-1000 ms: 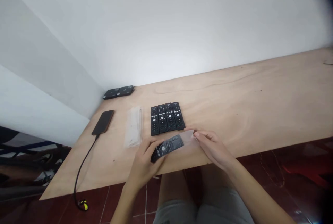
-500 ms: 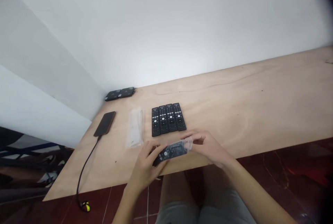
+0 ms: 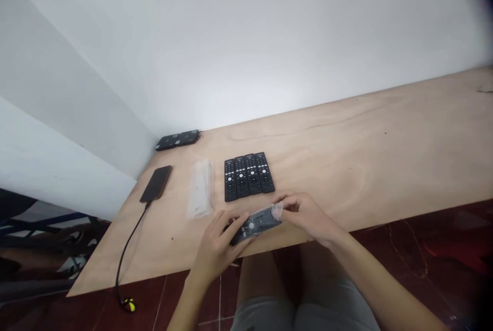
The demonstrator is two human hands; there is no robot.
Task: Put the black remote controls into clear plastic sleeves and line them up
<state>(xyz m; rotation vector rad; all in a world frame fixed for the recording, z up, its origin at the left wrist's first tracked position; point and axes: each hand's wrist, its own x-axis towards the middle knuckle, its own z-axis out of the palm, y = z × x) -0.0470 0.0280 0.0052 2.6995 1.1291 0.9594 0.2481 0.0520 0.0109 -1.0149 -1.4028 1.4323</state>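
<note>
Near the front edge of the tabletop point(image 3: 327, 167), the person's left hand point(image 3: 222, 238) had its grip closed around one end of a black remote control point(image 3: 257, 224), the thumb reaching along its upper side. The remote control lay slantwise between the two hands, button side up, inside a clear plastic sleeve point(image 3: 277, 211) that ran past its right-hand end. The right hand point(image 3: 306, 218) had a narrow grip, thumb and fingers pinching the loose end of that sleeve. Whether the remote control touched the wood beneath could not be told. Just beyond the hands, four matching remotes point(image 3: 252, 177) lay side by side in a row, buttons upward, their near ends toward the person. Left of that row was a flat pile of clear sleeves point(image 3: 201, 190), and farther left a smartphone point(image 3: 156, 183), screen up, with a black cable point(image 3: 126, 249) plugged into its near end. The cable ran over the edge and hung in front of the red tiled floor point(image 3: 200, 300), a yellow piece point(image 3: 131, 304) at its lower part. In the back left corner, two flat black boxes point(image 3: 187, 138) sat side by side near the white wall point(image 3: 269, 43).
</note>
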